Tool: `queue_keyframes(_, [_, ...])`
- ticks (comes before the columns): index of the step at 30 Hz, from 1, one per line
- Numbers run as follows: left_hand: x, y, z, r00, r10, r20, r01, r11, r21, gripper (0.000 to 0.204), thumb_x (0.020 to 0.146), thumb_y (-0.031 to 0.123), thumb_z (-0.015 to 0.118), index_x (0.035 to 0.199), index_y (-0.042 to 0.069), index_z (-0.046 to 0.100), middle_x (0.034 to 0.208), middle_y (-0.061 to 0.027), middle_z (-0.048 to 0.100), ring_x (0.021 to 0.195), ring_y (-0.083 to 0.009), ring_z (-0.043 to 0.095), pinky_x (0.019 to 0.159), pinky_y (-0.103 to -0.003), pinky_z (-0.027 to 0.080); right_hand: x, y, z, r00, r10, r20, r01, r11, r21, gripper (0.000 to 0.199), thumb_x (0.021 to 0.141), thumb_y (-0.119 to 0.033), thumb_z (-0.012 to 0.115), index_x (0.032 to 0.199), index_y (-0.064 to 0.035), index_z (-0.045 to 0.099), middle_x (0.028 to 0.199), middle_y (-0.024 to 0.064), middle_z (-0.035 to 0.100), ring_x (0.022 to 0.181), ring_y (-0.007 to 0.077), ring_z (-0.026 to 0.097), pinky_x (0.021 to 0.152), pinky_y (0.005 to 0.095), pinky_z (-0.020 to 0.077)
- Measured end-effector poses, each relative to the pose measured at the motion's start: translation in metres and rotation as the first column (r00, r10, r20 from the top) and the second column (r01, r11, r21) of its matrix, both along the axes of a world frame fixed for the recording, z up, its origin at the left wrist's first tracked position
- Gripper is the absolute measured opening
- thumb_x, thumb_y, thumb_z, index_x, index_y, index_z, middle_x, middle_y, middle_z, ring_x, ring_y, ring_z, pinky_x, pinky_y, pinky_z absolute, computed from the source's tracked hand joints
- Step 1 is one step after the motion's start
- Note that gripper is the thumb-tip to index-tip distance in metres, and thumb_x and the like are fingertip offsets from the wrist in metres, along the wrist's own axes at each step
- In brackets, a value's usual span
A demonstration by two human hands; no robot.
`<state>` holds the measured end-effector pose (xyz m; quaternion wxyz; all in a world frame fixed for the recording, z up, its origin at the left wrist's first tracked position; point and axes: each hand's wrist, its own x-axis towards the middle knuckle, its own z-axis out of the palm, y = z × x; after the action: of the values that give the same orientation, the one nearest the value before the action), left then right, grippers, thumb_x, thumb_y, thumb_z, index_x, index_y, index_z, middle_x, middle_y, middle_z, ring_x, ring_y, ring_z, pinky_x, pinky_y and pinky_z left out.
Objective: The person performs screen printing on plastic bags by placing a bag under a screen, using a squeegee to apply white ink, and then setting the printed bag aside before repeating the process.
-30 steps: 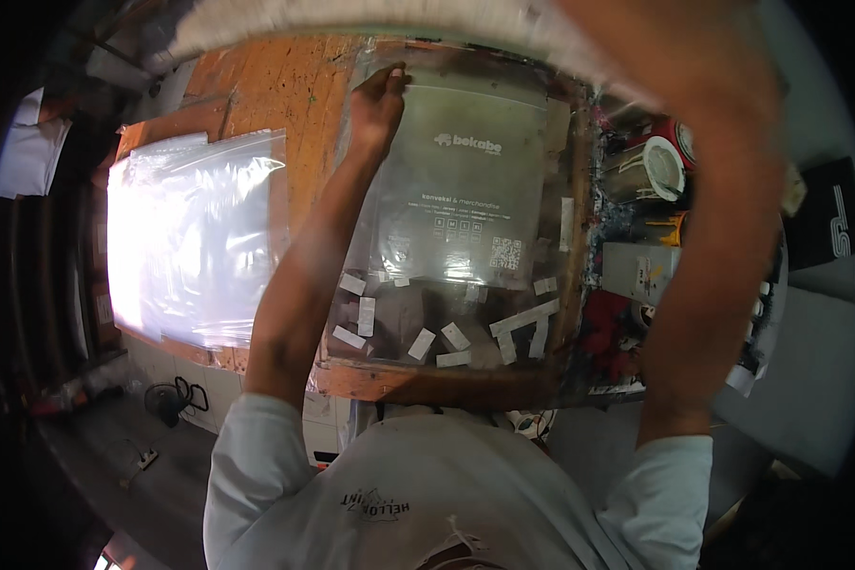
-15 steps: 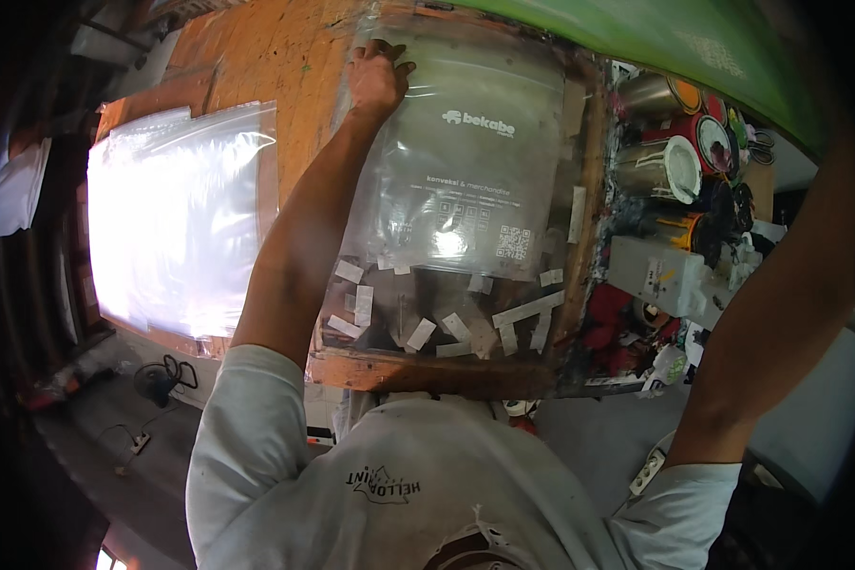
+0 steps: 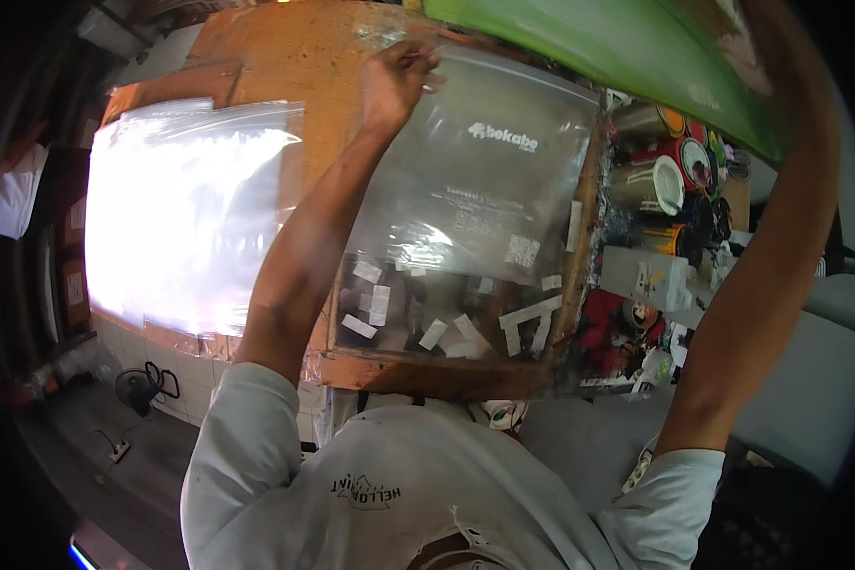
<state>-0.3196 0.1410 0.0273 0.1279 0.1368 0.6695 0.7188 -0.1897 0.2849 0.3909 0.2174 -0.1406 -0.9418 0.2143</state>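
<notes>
My left hand (image 3: pixel 401 84) pinches the top left corner of a clear plastic zip bag (image 3: pixel 541 104) printed in white. The bag lies at a slant over a dark glossy board (image 3: pixel 408 309) dotted with short pale tape pieces (image 3: pixel 432 333). My right arm reaches up along the right side. The right hand (image 3: pixel 777 33) is at the dark upper rim, beside the edge of a raised green screen (image 3: pixel 627 57); its fingers are blurred and hidden.
A pile of clear plastic bags (image 3: pixel 180 209) glares brightly on the wooden table (image 3: pixel 294 38) at left. Paint cans (image 3: pixel 651 185) and a whitish plastic container (image 3: pixel 641 275) crowd the right side. A power strip (image 3: pixel 120 451) lies on the floor at lower left.
My left hand has gone from lying at the bag's upper left to pinching its corner. The printed bag has tilted and shifted right. My right arm has swung inward toward the green screen.
</notes>
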Motion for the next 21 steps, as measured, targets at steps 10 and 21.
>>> queue_keyframes(10, [-0.060, -0.315, -0.031, 0.738, 0.673, 0.051, -0.672, 0.726, 0.143, 0.036, 0.095, 0.009, 0.073, 0.115, -0.017, 0.057, 0.094, -0.0229, 0.072, 0.082, -0.0295, 0.076, 0.069, -0.033, 0.064, 0.003, 0.051, -0.021, 0.990, -0.104, -0.091, 0.118, 0.979, 0.165, 0.059, 0.096, -0.054, 0.069, 0.121, -0.0004, 0.072, 0.116, 0.0135, 0.071, 0.108, 0.0208, 0.063, 0.100, 0.0333, 0.0442])
queue_keyframes(21, [0.098, -0.350, -0.036, 0.740, 0.020, -0.672, -0.608, 0.446, -0.656, 0.067, 0.100, 0.022, 0.061, 0.153, -0.007, 0.032, 0.158, -0.0357, 0.028, 0.152, -0.0487, 0.023, 0.124, -0.064, 0.019, 0.013, 0.042, -0.025, 0.985, -0.168, -0.029, 0.170, 0.974, 0.150, 0.076, 0.091, -0.065, 0.067, 0.128, 0.0018, 0.069, 0.128, 0.0194, 0.069, 0.122, 0.0272, 0.063, 0.108, 0.0371, 0.0427])
